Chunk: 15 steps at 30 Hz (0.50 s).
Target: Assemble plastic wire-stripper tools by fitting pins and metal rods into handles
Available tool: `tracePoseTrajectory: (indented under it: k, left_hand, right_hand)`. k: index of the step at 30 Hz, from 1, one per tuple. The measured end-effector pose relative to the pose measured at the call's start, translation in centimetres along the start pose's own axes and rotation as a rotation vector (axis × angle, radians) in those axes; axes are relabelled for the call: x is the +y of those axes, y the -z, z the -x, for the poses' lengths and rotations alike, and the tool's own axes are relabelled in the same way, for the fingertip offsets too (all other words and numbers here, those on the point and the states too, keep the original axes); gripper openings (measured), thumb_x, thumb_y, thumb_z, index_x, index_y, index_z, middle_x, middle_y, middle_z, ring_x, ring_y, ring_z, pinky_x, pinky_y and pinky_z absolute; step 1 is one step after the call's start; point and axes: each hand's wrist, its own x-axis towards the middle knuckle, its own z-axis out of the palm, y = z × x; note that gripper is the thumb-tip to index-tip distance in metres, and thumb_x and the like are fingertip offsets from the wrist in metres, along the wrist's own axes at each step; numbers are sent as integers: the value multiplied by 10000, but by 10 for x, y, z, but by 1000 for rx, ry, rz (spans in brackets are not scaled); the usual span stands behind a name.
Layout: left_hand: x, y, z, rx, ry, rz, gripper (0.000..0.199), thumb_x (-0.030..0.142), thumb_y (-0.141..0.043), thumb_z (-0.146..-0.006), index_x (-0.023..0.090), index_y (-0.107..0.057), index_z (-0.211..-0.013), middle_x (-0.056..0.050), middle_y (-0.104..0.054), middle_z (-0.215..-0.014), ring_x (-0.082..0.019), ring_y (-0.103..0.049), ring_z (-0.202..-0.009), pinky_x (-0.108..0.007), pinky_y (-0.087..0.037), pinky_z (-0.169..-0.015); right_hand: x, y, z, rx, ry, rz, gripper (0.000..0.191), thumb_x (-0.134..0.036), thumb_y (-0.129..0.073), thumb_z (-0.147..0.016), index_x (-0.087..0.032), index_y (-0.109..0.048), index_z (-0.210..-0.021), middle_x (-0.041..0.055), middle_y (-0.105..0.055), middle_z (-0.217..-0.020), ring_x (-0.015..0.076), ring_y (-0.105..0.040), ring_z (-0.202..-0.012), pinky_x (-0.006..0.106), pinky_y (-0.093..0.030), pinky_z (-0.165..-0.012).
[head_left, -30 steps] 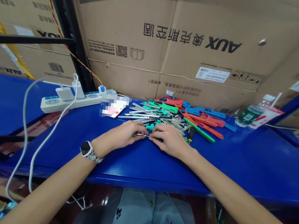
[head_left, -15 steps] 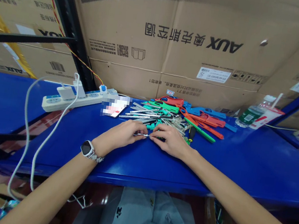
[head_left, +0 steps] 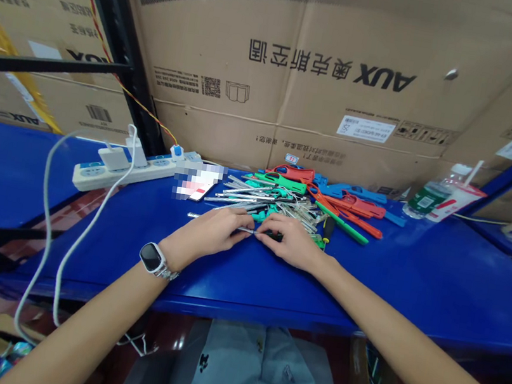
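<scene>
My left hand (head_left: 217, 230) is closed in a pinch around a thin silver metal tube (head_left: 245, 229). One end of the tube shows past the back of the hand, and its other end points at my right fingertips. My right hand (head_left: 294, 242) is pinched at that end, fingertips almost touching the left ones. A small dark piece shows under the right fingers; its kind is hidden. Just beyond both hands lies a pile of silver metal tubes (head_left: 240, 197) mixed with small teal parts (head_left: 260, 216). A screwdriver (head_left: 328, 227) with a black and yellow handle lies beside my right hand.
Plastic lighter casings in green (head_left: 288, 183), red (head_left: 355, 205) and blue (head_left: 362, 192) lie behind the pile. Left are a phone (head_left: 203, 185) and a white power strip (head_left: 148, 169). A bottle (head_left: 425, 198) and a cup (head_left: 451, 202) stand right. Cardboard (head_left: 309, 27) backs the blue table (head_left: 232, 285).
The tube in my left hand has shifted, so its far end now shows to the left of the hand. My left wrist has turned slightly. Both hands stay close together.
</scene>
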Motion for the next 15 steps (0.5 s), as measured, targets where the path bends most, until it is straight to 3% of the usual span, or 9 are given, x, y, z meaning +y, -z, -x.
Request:
tracePoseTrajectory:
  k: [11,15]
  left_hand:
    - [10,-4,-3,-29,-8,-213,187,260,-493,-1048,178,-662,-1051,-74,-680,-1012,-222,-685,-844,-317,-486,-676]
    - [9,-4,-2,-44,5,-209,166,245,-512,-1029,180,-663,-1050,-73,-675,-1014,-225,-686,-846,-321,-484,-672]
  right_hand:
    - [0,-2,0,40,28,-33,50,-156,-636,-898,-184,-676,-902,56,-682,-916,193,-618,-860,358,-500,-829]
    - [-4,2,4,52,-5,-8,192,-115,-670,-828,-183,-663,-1007,57,-685,-970,193,-610,-863,349,-500,-812]
